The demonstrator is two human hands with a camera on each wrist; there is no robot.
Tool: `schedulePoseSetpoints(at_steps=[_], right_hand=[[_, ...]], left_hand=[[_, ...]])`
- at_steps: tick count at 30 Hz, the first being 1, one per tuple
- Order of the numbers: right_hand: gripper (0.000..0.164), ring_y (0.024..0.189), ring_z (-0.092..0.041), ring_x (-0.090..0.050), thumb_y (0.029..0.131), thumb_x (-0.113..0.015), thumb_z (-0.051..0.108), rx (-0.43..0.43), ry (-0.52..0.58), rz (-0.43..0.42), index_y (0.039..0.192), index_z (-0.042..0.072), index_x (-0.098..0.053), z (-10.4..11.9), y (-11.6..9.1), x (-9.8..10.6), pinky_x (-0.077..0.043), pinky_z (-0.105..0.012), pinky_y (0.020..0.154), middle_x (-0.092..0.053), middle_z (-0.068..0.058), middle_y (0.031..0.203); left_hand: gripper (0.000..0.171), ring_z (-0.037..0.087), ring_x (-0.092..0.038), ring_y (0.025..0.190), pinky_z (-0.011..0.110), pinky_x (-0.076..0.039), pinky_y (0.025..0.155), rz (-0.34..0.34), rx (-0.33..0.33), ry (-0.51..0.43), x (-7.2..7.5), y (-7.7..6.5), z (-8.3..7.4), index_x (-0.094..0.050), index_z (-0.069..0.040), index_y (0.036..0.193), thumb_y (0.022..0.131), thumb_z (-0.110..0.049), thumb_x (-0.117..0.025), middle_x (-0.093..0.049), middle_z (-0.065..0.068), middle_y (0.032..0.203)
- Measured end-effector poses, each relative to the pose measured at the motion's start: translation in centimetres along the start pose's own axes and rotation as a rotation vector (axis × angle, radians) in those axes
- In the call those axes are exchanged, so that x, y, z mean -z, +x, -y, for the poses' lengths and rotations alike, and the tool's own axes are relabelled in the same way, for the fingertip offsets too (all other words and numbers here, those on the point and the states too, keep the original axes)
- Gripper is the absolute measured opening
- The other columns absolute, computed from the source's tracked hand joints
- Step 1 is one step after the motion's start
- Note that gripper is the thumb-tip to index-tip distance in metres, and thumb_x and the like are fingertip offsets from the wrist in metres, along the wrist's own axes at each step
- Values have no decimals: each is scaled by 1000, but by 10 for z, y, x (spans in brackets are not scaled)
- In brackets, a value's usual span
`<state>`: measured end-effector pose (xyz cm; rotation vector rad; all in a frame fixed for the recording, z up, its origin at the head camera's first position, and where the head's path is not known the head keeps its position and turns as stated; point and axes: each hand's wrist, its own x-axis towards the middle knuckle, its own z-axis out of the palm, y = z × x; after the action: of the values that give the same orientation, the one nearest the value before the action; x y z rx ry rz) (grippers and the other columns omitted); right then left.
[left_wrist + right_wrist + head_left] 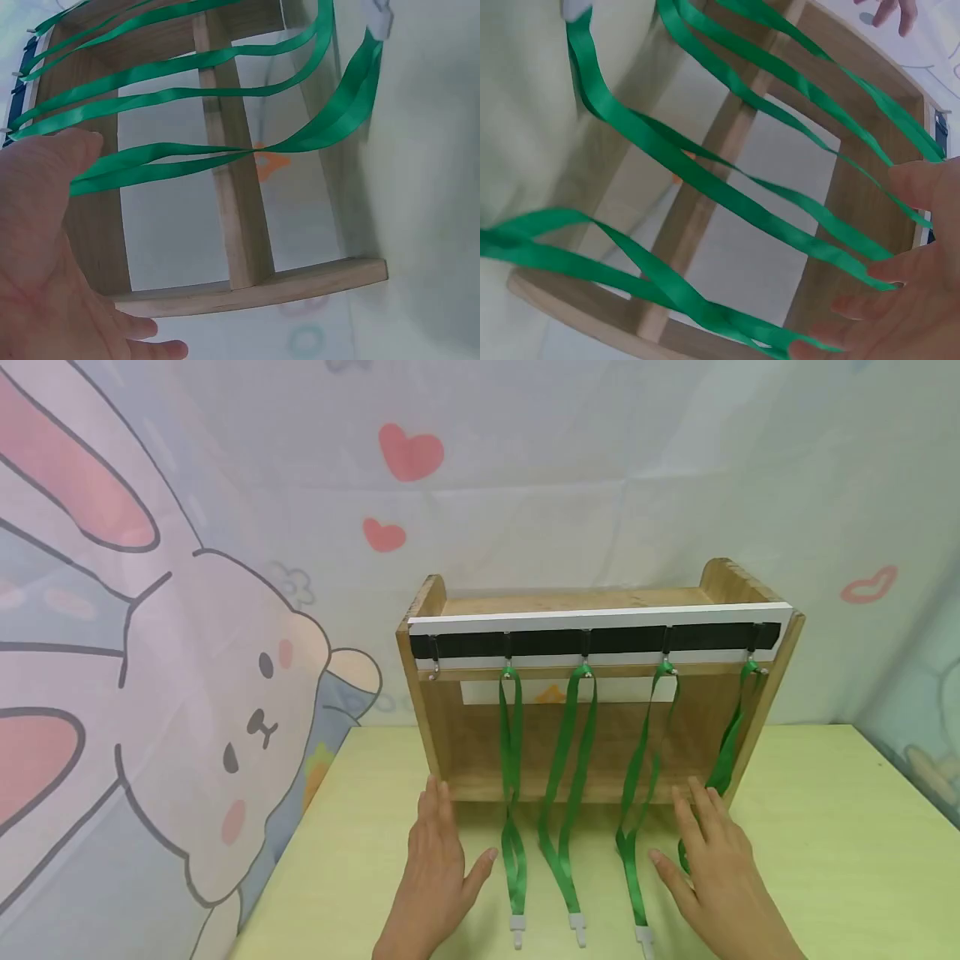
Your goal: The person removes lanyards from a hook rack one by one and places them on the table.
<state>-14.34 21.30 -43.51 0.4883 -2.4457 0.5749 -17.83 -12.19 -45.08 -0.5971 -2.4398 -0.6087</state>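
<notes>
Several green lanyards hang from metal hooks along the front of a wooden rack [742,743]. Straight fingers and a spread thumb show on my left hand [433,868], which is over the table left of the leftmost lanyard [511,760]. On the other side, my right hand [722,877] has its fingers extended and overlaps the rightmost lanyard [726,760] in the head view. Just left of its thumb hangs another lanyard [633,860]. Between the hands is one more lanyard [564,777]. White plastic clips [517,927] finish the visible lower ends.
A black strip on a white board [622,642] runs along the rack's upper front. The leftmost hook [434,670] sits left of all the lanyards. Under the rack spreads a pale yellow table [825,843]. Behind hangs a cloth [562,485] printed with hearts and a rabbit.
</notes>
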Motion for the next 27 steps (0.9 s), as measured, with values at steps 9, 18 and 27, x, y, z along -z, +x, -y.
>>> schedulePoseSetpoints(at_steps=[9,18,27], right_hand=[[78,131,-53,-40,106,-36,55,133,1,-222,152,-7,-35,-6,23,16,-37,-67,100,-34,-31,153],[70,117,-51,-49,108,-36,51,209,-64,-368,141,-10,-46,-8,48,30,-48,-49,72,-44,-34,141],[66,113,-52,-47,108,-40,48,207,-52,-477,133,-13,-50,-20,64,41,-47,-40,87,-47,-36,132]], left_hand=[[107,52,-30,138,68,-40,100,-22,10,22,13,15,6,8,4,156,94,-29,-73,-4,33,160],[108,54,-28,141,69,-35,105,36,129,2,37,32,14,11,2,156,93,-18,-74,-4,33,160],[107,59,-37,131,66,-43,100,-37,45,34,42,46,20,3,9,153,87,-8,-80,-12,39,154]])
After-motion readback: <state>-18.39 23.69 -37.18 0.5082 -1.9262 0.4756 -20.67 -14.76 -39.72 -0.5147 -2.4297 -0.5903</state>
